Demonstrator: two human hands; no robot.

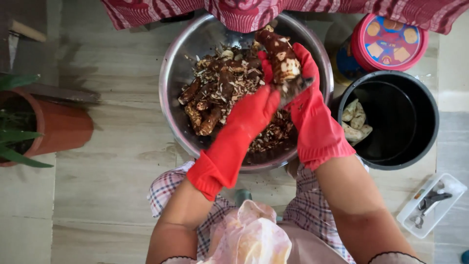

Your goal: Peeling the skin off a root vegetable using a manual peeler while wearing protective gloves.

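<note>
A big steel bowl (171, 83) on the floor holds several brown unpeeled roots (215, 93) and a heap of peel scraps. Both my hands wear red rubber gloves. My right hand (308, 93) grips a partly peeled brown root (279, 55) above the bowl's far side. My left hand (251, 115) is closed against the root's lower end; a blurred blade-like shape shows between the hands, too unclear to name.
A black pot (420, 132) at right holds several pale peeled pieces (355, 122). Behind it stands a pink-lidded round tin (388, 41). A white tray with metal tools (430, 203) lies at lower right. A terracotta plant pot (58, 127) sits left. Red patterned cloth (244, 14) hangs at top.
</note>
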